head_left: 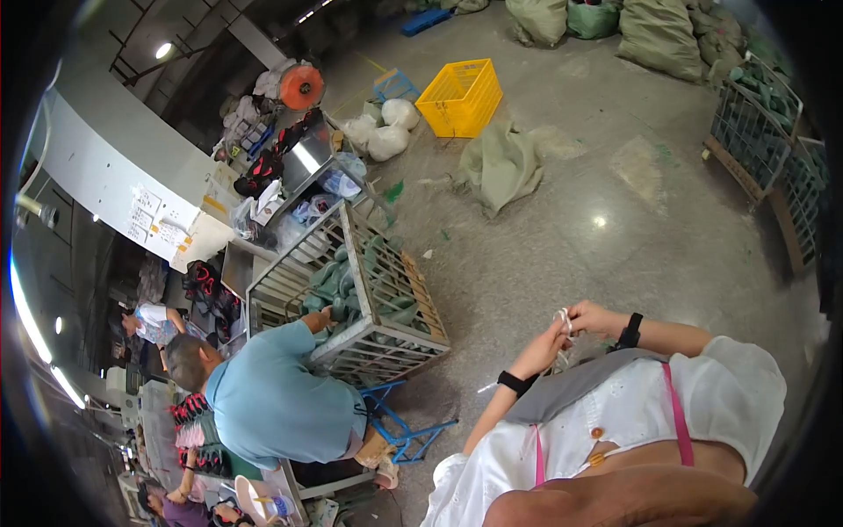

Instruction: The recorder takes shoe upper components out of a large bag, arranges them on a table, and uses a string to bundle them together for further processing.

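My left hand (546, 342) and my right hand (592, 317) are close together in front of my body, fingers pinched. Between them is a looped thin white cord (565, 321), gripped from both sides. The cord is too small for me to tell exactly what it is. Each wrist wears a black band. A grey cloth (575, 384) lies across my front below the hands, over a white top with pink straps.
To the left, a person in a blue shirt (285, 386) sits on a blue stool (406, 430), reaching into a metal cage (373, 294) of green pieces. Ahead are a yellow crate (458, 98) and a crumpled sack (500, 167). Another cage (751, 132) stands right.
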Motion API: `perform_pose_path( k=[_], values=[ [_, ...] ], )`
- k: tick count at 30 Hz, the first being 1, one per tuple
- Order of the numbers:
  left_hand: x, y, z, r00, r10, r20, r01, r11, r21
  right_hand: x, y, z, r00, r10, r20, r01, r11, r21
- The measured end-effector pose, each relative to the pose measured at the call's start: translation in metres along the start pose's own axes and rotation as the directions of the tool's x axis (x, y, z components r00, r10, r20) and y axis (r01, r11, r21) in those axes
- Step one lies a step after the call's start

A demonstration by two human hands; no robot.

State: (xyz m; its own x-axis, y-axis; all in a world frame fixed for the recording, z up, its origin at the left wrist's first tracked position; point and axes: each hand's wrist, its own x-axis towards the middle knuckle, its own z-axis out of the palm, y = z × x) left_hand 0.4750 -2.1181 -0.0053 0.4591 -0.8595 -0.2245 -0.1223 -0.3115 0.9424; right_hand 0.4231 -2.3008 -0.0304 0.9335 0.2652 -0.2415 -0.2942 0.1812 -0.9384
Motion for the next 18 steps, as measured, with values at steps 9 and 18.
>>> perform_pose_path(
  k=[9,18],
  values=[
    [0.096,-0.019,-0.130,0.985,-0.084,-0.149,0.056,0.981,-0.186,0.140,-0.025,-0.107,0.996,0.085,0.002,-0.084,0.986,-0.144],
    [0.224,-0.023,-0.270,0.927,-0.066,-0.368,0.083,0.996,0.032,0.337,-0.121,-0.164,0.991,-0.033,0.126,0.050,0.990,-0.135]
  ],
)
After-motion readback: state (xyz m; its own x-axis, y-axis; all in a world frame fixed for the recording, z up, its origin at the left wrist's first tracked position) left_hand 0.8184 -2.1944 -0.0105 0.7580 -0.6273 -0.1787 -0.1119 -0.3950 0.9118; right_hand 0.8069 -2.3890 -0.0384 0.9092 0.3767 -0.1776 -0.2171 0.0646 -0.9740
